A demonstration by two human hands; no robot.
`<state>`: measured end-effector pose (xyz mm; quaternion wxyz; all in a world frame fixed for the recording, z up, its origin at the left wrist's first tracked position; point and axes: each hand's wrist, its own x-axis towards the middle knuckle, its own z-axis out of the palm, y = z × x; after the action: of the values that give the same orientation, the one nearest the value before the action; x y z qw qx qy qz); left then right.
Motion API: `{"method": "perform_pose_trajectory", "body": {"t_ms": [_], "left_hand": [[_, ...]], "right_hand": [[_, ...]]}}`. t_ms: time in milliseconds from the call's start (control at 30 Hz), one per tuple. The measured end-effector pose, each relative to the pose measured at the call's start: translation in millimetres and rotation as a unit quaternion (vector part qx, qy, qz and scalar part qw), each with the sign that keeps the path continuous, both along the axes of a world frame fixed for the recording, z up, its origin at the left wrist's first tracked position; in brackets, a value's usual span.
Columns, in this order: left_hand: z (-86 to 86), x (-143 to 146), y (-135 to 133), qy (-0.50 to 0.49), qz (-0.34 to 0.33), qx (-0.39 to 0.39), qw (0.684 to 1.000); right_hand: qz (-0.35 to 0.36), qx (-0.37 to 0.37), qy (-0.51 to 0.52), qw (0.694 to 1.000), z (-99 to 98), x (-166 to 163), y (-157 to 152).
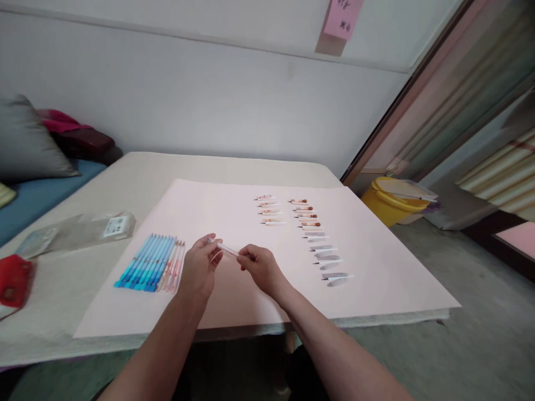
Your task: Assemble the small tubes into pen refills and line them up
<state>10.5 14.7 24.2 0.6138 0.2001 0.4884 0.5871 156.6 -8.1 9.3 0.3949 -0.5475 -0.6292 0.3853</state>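
A thin clear pen tube [224, 249] is pinched at both ends: my left hand [201, 267] closes on its left end and my right hand [261, 268] on its right end, just above a large pale pink sheet [376, 278]. To the left of my hands lies a tidy row of several blue pens [146, 262] with a few pink ones [173, 267] beside them. Further back on the sheet are two columns of small pen parts [270, 211], the right column [315, 239] running toward me.
A clear plastic bag [79, 228] and a red object [12, 278] lie on the table's left. A grey cushion [25, 139] and a blue mat are beyond it. A yellow bucket [388, 203] stands on the floor at right, by the wall.
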Motion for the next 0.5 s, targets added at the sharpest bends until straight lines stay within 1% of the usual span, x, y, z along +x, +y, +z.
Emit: {"method": "perform_pose_trajectory", "body": {"t_ms": [100,233,333,433,500], "left_hand": [[1.5,0.4,0.0,-0.001,0.001,-0.001,1.0],[0.7,0.8,-0.3,0.004,0.006,0.017,1.0],[0.4,0.1,0.2,-0.022,0.01,0.027,0.999],[1.5,-0.5,0.8,-0.051,0.016,0.017,0.998],[2.0,-0.3,0.7,-0.049,0.016,0.016,0.999]], "right_hand": [[-0.001,-0.006,0.006,1.0,-0.5,-0.3,0.5],[0.002,-0.008,0.014,1.0,0.9,-0.9,-0.2],[0.007,-0.018,0.022,1.0,0.4,-1.2,-0.2],[0.005,-0.038,0.033,0.999,-2.1,-1.5,0.9],[0.001,-0.048,0.039,0.998,-3.7,-1.7,1.5]]}}
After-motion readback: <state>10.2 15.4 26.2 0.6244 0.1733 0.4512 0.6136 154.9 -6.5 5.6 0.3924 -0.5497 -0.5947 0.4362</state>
